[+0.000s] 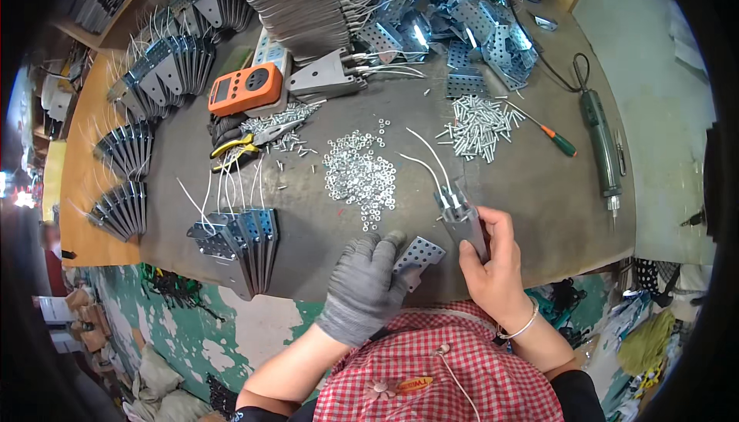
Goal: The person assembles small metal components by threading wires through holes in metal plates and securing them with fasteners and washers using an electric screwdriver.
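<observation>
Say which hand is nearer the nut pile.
Left: gloved left hand sits just below the nut pile in frame; bare right hand is farther, to its lower right.

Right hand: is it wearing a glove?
No, the right hand is bare, while the left hand wears a grey glove.

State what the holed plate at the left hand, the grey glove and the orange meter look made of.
Holed plate: metal, likely plated steel, given its bluish sheen.
Grey glove: matte, apparently knitted fabric, judging by its streaky creases; fibre unclear.
Orange meter: probably plastic casing, smooth and evenly coloured.
</observation>
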{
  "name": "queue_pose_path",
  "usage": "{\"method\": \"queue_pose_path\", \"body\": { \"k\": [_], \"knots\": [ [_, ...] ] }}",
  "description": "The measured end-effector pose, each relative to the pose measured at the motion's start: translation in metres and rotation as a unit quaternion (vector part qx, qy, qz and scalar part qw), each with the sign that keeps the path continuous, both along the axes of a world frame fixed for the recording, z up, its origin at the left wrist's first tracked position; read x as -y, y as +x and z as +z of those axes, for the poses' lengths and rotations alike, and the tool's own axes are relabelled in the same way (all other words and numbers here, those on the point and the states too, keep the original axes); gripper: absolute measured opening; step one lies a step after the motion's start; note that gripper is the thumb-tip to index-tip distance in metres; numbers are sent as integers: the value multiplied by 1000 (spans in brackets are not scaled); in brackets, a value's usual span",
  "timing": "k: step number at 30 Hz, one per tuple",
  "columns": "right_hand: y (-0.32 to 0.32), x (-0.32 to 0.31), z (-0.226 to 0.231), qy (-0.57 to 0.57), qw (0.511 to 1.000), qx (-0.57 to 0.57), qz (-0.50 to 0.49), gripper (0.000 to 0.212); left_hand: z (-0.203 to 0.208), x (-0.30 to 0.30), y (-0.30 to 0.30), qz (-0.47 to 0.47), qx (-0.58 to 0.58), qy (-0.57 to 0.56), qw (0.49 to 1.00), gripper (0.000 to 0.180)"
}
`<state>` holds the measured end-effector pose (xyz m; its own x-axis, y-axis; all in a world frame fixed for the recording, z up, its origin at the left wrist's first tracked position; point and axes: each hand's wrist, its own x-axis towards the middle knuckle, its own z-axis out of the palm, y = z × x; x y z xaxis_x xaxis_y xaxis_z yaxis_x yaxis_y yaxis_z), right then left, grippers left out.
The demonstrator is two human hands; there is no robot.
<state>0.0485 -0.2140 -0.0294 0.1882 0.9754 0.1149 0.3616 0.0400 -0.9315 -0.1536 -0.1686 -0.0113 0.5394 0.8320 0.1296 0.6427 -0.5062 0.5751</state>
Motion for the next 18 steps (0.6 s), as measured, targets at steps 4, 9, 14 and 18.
{"method": "queue_pose_path", "body": {
  "k": [4,9,14,18],
  "knots": [
    [-6,4,-3,-26,992,-127,0,44,-19,-1,10,126,80,-16,989,19],
    [-9,10,5,-100,938,-329,30,47,-13,-18,38,99,214,70,969,15],
    [-14,10,14,-124,904,-408,19,45,-18,-11,37,129,205,4,970,17],
    [-13,11,13,-141,901,-408,34,46,-14,-18,35,116,199,45,972,14]
  ]
}}
